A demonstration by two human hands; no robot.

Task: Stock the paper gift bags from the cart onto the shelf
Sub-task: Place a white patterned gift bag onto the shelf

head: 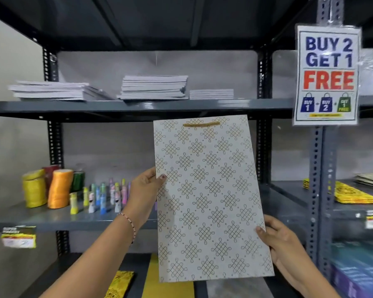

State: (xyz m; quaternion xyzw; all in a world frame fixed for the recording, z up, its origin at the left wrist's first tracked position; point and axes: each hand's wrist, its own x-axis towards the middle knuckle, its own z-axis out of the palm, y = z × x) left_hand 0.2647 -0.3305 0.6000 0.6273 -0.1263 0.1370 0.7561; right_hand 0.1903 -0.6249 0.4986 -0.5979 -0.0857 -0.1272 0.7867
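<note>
The right hand (pixel 282 239) is nearest. Its fingers (pixel 259 230) are pinched on the low right edge of one paper gift bag (pixel 209 196). The thumb is on the front, and the other fingers are hidden behind the bag. The left hand (pixel 145 190) is a bit farther and higher. Its fingers (pixel 163 177) are pinched on the left edge of the same bag, thumb in front.

So the bag sits between the two sets of fingers, flat and facing the person. Its long side runs up and down, leaning a little to the left at the top. The gold handle (pixel 201 125) is at the top, well above both hands.

The middle shelf (pixel 289 209) is just behind the bag, past the fingers. I think the bag must go forward and a little down to land there, and the bare spot lies behind the bag and to the right of it. The right hand seems nearer to that spot.

Count: one bag in the hands and two hands. Left of the left fingers stand about four ribbon rolls (pixel 59 188) and a bunch of small bottles (pixel 101 196), too many to count well. Far up on the top shelf lie three paper stacks (pixel 153 87). One sale sign (pixel 327 76) hangs to the upper right.
</note>
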